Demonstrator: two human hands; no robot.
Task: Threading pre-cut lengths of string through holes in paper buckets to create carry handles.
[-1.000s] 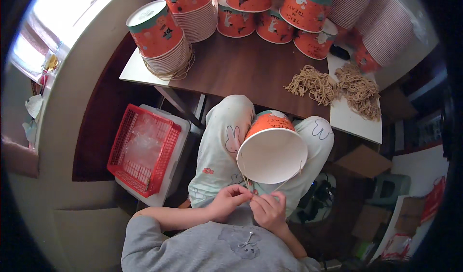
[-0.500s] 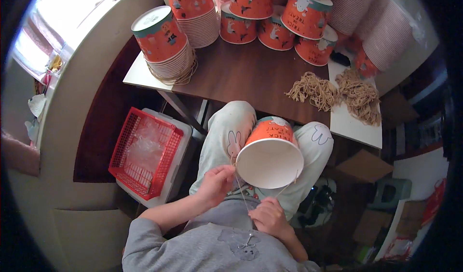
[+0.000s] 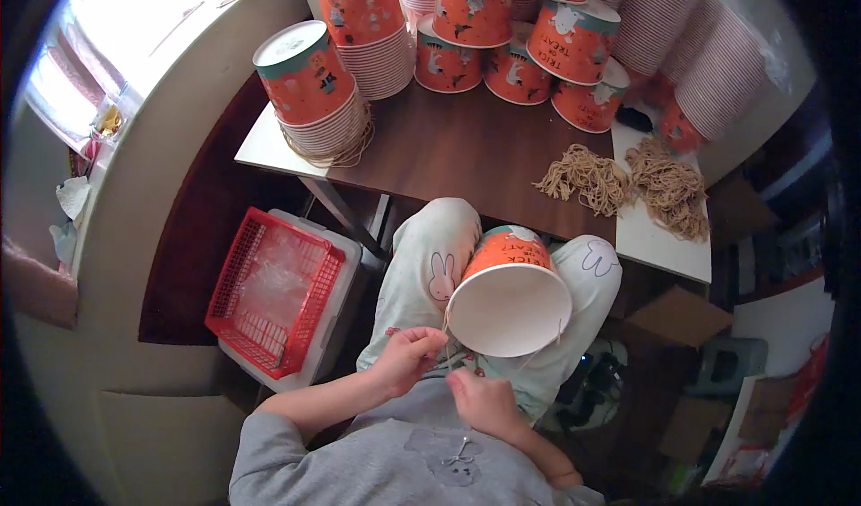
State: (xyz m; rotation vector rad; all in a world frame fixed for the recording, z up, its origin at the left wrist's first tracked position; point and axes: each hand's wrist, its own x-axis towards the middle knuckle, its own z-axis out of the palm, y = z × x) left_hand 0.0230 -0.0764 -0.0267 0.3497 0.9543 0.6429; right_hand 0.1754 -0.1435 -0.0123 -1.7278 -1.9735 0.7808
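Observation:
An orange paper bucket [image 3: 509,309] lies tilted between my thighs, its white inside facing me. A thin beige cord [image 3: 448,349] hangs at the left side of its rim, and another piece shows at the right side. Beside the left rim, my left hand [image 3: 411,357] is closed in a pinch on the cord. My right hand [image 3: 484,402] is just below the bucket's mouth, closed around the cord with its thumb up toward the left hand. The cord's end inside the right hand is hidden.
Stacked orange buckets [image 3: 309,80] stand upside down along the back of the brown table [image 3: 448,152]. Two heaps of beige cords [image 3: 587,178] lie at its right. A red basket [image 3: 339,277] with clear plastic sits on a white bin at left. Cardboard boxes [image 3: 677,313] stand at right.
My right hand has moved left and up, nearer to my left hand, and the cord stretch between them is shorter. My left hand stays at the left rim. The whole view has shifted slightly.

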